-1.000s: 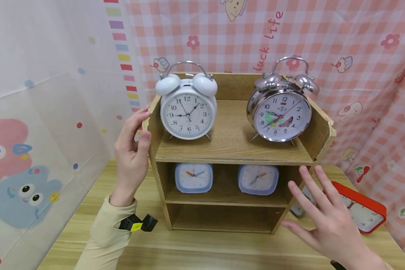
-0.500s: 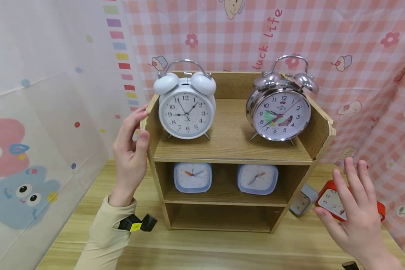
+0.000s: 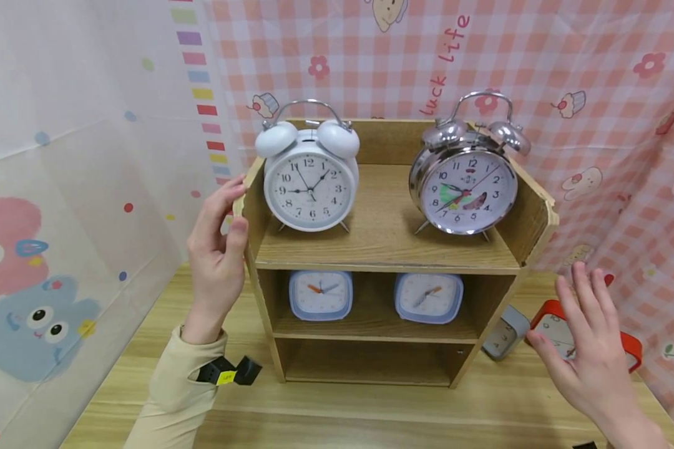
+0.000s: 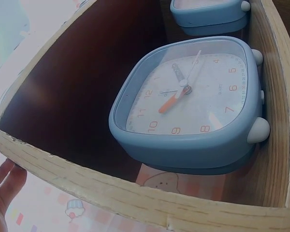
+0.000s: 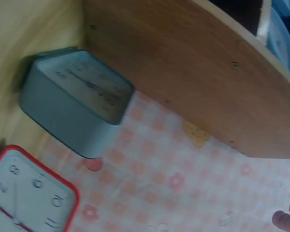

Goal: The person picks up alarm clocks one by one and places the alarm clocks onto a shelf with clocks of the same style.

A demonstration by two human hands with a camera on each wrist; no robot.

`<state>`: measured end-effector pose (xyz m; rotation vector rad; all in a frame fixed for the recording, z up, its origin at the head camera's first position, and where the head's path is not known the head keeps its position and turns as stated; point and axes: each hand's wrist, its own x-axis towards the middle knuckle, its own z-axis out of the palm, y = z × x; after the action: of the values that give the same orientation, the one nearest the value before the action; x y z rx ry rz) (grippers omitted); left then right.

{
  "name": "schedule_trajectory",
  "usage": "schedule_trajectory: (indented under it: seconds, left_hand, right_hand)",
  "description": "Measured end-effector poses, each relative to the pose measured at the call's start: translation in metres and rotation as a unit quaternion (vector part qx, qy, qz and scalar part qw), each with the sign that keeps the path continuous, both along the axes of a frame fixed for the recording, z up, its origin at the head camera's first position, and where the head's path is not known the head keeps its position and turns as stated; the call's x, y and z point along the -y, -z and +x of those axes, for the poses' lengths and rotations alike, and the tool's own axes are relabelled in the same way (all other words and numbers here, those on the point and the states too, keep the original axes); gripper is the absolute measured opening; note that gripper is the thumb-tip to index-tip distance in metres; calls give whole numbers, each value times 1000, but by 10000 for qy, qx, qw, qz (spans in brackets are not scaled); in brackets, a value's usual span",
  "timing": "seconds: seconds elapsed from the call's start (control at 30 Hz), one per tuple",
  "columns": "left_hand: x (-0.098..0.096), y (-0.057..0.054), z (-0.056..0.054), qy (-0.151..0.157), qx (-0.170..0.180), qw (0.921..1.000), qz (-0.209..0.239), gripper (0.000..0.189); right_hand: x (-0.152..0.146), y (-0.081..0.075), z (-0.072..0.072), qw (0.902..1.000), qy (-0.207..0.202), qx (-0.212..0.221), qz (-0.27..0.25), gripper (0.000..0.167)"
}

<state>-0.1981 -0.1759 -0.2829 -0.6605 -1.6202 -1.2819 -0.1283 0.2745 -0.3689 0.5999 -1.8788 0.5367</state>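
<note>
My left hand [image 3: 216, 255] rests against the outer left side of a wooden shelf [image 3: 387, 271], with fingertips and thumb at the panel's front edge. Over the table on the right, my right hand [image 3: 592, 349] hovers with its fingers extended and holds nothing. It partly covers a red square clock [image 3: 555, 330]. Between that clock and the shelf stands a grey clock [image 3: 505, 335]. A white twin-bell alarm clock [image 3: 311, 187] and a silver twin-bell alarm clock [image 3: 468, 187] stand on the top level. Below them are a left blue clock [image 4: 183, 106] and a right blue clock [image 3: 429, 299].
The shelf stands on a wood-grain table [image 3: 337, 418]. Behind it hangs a pink checked cloth [image 3: 393, 75], and a pale cartoon cloth [image 3: 90, 187] hangs at the left. The shelf's bottom level [image 3: 371, 362] lies under the blue clocks.
My right hand has moved right, away from the shelf's right side, and now overlaps the red clock. The grey clock shows more fully. My left hand stays on the shelf's side.
</note>
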Motion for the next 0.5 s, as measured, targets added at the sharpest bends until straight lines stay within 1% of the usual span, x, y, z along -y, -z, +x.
schedule_trajectory:
  seconds: [0.1, 0.17, 0.27, 0.33, 0.43, 0.5]
  left_hand:
    - [0, 0, 0, -7, -9, 10000, 8, 68]
    - [0, 0, 0, -17, -14, 10000, 5, 68]
    - [0, 0, 0, -26, -8, 10000, -8, 68]
    - [0, 0, 0, -31, -4, 10000, -18, 69]
    - [0, 0, 0, -20, -11, 10000, -22, 70]
    - [0, 0, 0, -13, -18, 10000, -22, 70]
  right_hand:
    - [-11, 13, -6, 9984, 153, 543, 22, 83]
    - [-17, 21, -8, 9936, 213, 1112, -7, 83]
    - [-24, 31, -11, 9805, 303, 1941, -47, 74]
    - [-27, 37, -14, 9708, 373, 2369, 4, 72]
    - [-30, 44, -20, 9584, 507, 2806, 106, 75]
    - [-32, 49, -26, 9515, 555, 3022, 162, 76]
